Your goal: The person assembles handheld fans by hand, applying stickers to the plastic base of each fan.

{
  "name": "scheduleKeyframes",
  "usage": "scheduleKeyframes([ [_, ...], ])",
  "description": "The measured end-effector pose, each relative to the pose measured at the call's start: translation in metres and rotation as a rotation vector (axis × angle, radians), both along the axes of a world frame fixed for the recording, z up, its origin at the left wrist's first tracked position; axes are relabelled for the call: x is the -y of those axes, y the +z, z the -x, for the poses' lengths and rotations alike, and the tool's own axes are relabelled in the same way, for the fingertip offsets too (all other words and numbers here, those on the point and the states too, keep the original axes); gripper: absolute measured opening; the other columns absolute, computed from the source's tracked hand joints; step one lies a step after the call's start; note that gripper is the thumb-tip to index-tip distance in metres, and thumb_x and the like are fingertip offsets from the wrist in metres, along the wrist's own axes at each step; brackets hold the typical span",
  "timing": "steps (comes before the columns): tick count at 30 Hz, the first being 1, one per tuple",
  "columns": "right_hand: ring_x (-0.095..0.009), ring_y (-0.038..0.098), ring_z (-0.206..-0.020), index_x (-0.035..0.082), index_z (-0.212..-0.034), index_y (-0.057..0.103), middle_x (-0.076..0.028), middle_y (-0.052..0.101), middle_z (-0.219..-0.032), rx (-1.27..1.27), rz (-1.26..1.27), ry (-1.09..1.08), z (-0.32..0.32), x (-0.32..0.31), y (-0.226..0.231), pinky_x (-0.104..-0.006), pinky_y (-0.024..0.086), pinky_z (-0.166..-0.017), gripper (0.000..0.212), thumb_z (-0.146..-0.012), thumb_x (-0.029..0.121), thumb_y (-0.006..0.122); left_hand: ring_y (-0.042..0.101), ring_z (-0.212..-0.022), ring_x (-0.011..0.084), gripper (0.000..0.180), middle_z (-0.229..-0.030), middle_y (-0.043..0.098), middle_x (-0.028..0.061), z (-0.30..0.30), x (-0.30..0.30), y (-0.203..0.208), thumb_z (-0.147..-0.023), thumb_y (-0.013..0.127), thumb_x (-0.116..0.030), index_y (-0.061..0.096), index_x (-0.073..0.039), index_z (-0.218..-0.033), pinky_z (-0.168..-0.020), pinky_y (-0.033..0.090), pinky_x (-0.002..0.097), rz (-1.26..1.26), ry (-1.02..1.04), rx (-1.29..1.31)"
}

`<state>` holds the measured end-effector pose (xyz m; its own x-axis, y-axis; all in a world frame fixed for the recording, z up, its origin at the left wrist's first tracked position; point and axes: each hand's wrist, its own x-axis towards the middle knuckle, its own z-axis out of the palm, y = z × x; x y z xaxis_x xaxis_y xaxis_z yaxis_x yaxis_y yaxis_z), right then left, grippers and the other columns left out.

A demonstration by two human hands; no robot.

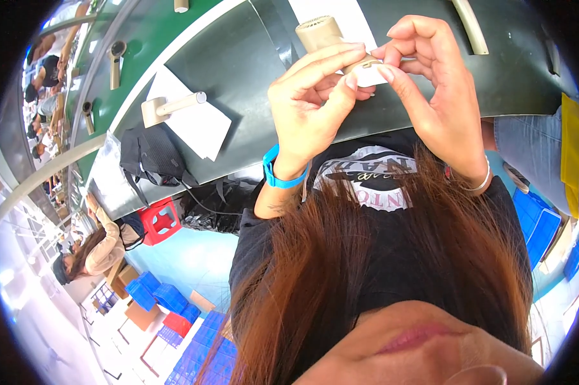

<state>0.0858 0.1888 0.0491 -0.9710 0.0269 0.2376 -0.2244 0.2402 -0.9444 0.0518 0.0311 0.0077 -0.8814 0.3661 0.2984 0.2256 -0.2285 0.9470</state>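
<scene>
A beige hair dryer (321, 35) with a vented round end is held over the dark workbench. My left hand (308, 99) is closed round its handle, thumb near the handle's end. A small white piece, like paper or a label (371, 77), lies against that end. My right hand (440, 90) pinches the white piece between thumb and fingers, close to the left fingertips. Whether it is stuck to the handle cannot be made out. A blue band is on my left wrist. Behind the dryer lies a white sheet (357, 22).
On the left, another beige hair dryer (158, 110) rests on white sheets (206, 131), beside a black bag (151, 154). More dryers (115, 64) sit on the green conveyor (138, 48). A red stool (161, 221), blue crates (203, 353) and another person (103, 247) are farther off. Someone in jeans is at right.
</scene>
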Motion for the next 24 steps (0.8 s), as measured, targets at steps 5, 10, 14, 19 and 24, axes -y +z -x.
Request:
scheduleKeyframes([
  [5, -0.013, 0.058, -0.083, 0.002, -0.111, 0.043, -0.006, 0.056, -0.083, -0.055, -0.092, -0.016, 0.000, -0.001, -0.002, -0.0268, 0.046, -0.076, 0.035, -0.081, -0.004, 0.060, 0.065, -0.085, 0.0216, 0.026, -0.111, 0.058, 0.0183, -0.001, 0.000, 0.000, -0.081, 0.057, 0.008, 0.060, 0.006, -0.107, -0.072, 0.058, 0.0294, -0.022, -0.005, 0.050],
  [10, -0.013, 0.057, -0.085, 0.003, -0.109, 0.047, -0.006, 0.056, -0.090, -0.114, -0.299, -0.087, 0.003, -0.004, 0.004, -0.0258, 0.045, -0.073, 0.037, -0.076, -0.006, 0.061, 0.065, -0.083, 0.0206, 0.026, -0.111, 0.058, 0.0180, -0.002, 0.002, 0.001, -0.081, 0.057, 0.007, 0.060, 0.007, -0.106, -0.071, 0.057, 0.0286, -0.025, 0.009, 0.071],
  [14, -0.016, 0.057, -0.087, 0.004, -0.110, 0.052, -0.006, 0.056, -0.105, -0.181, -0.456, 0.022, 0.019, -0.017, -0.004, -0.0286, 0.045, -0.073, 0.041, -0.072, -0.005, 0.063, 0.065, -0.080, 0.0186, 0.025, -0.110, 0.058, 0.0170, 0.002, 0.007, 0.001, -0.081, 0.057, 0.007, 0.061, 0.006, -0.106, -0.068, 0.056, 0.0270, -0.038, 0.047, 0.098],
  [19, -0.025, 0.058, -0.088, 0.006, -0.114, 0.053, -0.009, 0.057, -0.115, -0.228, -0.296, 0.242, 0.049, -0.009, -0.043, -0.0345, 0.047, -0.073, 0.044, -0.072, -0.004, 0.059, 0.063, -0.077, 0.0142, 0.027, -0.104, 0.061, 0.0142, 0.012, 0.004, 0.005, -0.078, 0.061, 0.008, 0.061, 0.005, -0.104, -0.065, 0.054, 0.0233, -0.071, 0.036, 0.165],
  [24, -0.034, 0.056, -0.094, 0.004, -0.110, 0.050, -0.015, 0.058, -0.105, -0.246, -0.543, 0.360, 0.072, 0.006, -0.032, -0.0413, 0.044, -0.077, 0.037, -0.074, -0.003, 0.053, 0.059, -0.071, 0.0064, 0.032, -0.096, 0.062, 0.0068, 0.025, 0.012, 0.008, -0.067, 0.073, 0.006, 0.059, 0.000, -0.095, -0.060, 0.049, 0.0181, -0.078, 0.148, 0.184],
])
